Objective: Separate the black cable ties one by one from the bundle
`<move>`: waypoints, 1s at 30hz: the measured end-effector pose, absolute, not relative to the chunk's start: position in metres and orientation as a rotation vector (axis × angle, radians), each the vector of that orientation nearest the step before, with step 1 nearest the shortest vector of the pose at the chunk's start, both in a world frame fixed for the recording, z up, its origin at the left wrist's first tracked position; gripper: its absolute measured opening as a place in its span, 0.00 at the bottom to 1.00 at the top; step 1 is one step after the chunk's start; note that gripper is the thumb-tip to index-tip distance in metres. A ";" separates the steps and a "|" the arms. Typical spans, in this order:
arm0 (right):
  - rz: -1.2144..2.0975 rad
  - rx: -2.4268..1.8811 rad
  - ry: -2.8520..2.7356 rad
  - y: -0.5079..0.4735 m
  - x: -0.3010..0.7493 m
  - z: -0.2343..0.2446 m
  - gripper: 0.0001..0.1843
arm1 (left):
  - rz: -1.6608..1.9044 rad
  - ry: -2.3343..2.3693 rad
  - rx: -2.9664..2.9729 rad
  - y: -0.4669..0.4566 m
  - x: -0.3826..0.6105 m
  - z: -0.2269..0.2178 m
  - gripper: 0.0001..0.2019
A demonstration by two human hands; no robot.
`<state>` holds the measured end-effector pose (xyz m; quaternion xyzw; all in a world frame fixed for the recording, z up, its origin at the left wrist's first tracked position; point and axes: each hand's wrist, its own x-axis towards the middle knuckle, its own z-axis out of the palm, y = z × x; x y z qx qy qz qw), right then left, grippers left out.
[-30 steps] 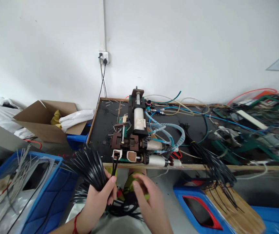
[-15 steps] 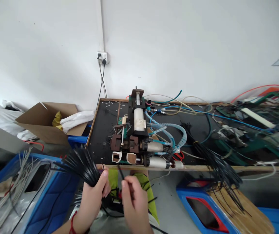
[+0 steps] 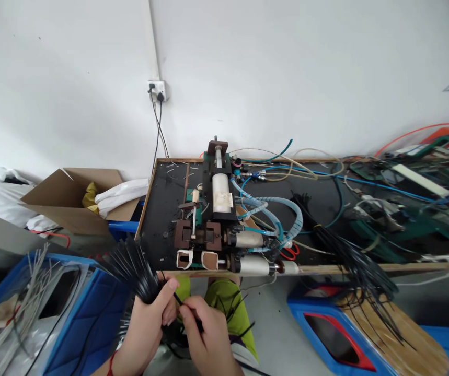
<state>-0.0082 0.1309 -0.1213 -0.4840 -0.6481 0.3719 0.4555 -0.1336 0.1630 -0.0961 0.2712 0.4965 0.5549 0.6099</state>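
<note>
My left hand (image 3: 151, 313) is closed round a thick bundle of black cables (image 3: 134, 269), whose ends fan out up and to the left. Close beside it, my right hand (image 3: 204, 326) pinches a single black cable between thumb and forefinger, its tip reaching toward the left fingers. Lengths of cable hang below both hands across my lap. Just beyond, at the table's front edge, stands a pneumatic machine (image 3: 220, 190) with white cylinders, brown metal blocks and two padded jaws (image 3: 209, 260), which are apart. Neither hand touches it.
A second black cable bundle (image 3: 349, 261) droops over the edge of the black table (image 3: 161, 203). Blue bins stand at both sides; the left bin (image 3: 79, 308) holds pale wires (image 3: 26, 308). An open carton (image 3: 71, 203) sits behind it. Air hoses (image 3: 297, 214) loop right of the machine.
My right hand has moved left to the left hand, and the single cable's tip has swung from upright beside the jaws to the left fingers. The view has shifted slightly.
</note>
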 end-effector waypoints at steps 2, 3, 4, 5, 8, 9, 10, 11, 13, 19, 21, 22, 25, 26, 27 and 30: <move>0.989 -1.184 -1.601 0.131 -0.007 -0.120 0.10 | 1.294 1.133 0.578 0.165 -0.137 -0.096 0.18; 1.035 -1.176 -1.593 0.131 -0.006 -0.121 0.11 | 1.288 1.120 0.548 0.166 -0.138 -0.095 0.18; 1.095 -1.170 -1.569 0.130 -0.005 -0.122 0.13 | 1.277 1.103 0.517 0.168 -0.140 -0.094 0.17; 1.173 -1.161 -1.522 0.130 -0.004 -0.124 0.16 | 1.263 1.083 0.489 0.169 -0.141 -0.092 0.17; 1.534 -0.997 -1.194 0.131 -0.007 -0.134 0.26 | 1.253 1.035 0.437 0.173 -0.144 -0.088 0.14; 1.643 -0.893 -1.025 0.132 -0.009 -0.137 0.27 | 1.270 1.025 0.430 0.174 -0.144 -0.087 0.13; 1.721 -0.780 -0.848 0.133 -0.012 -0.140 0.28 | 1.296 1.017 0.428 0.175 -0.144 -0.086 0.13; 1.768 -0.668 -0.682 0.134 -0.015 -0.142 0.27 | 1.325 1.010 0.432 0.176 -0.144 -0.086 0.14; 1.792 -0.490 -0.424 0.138 -0.021 -0.142 0.24 | 1.380 0.995 0.454 0.176 -0.143 -0.086 0.16; 1.831 -0.317 -0.072 0.148 -0.029 -0.136 0.20 | 1.430 0.914 0.470 0.174 -0.141 -0.093 0.13; 1.849 -0.326 -0.031 0.152 -0.030 -0.138 0.20 | 1.390 0.899 0.455 0.174 -0.141 -0.095 0.11; 1.859 -0.334 -0.018 0.153 -0.030 -0.140 0.20 | 1.373 0.895 0.448 0.173 -0.140 -0.095 0.10; 1.880 -0.356 0.017 0.156 -0.031 -0.144 0.20 | 1.350 0.901 0.460 0.174 -0.140 -0.097 0.09; 1.883 -0.366 0.026 0.157 -0.031 -0.144 0.19 | 1.348 0.911 0.471 0.174 -0.140 -0.097 0.09; 1.886 -0.379 0.034 0.158 -0.031 -0.145 0.19 | 1.345 0.921 0.484 0.174 -0.140 -0.098 0.09; 1.886 -0.405 0.045 0.160 -0.031 -0.143 0.20 | 1.328 0.943 0.504 0.175 -0.140 -0.099 0.09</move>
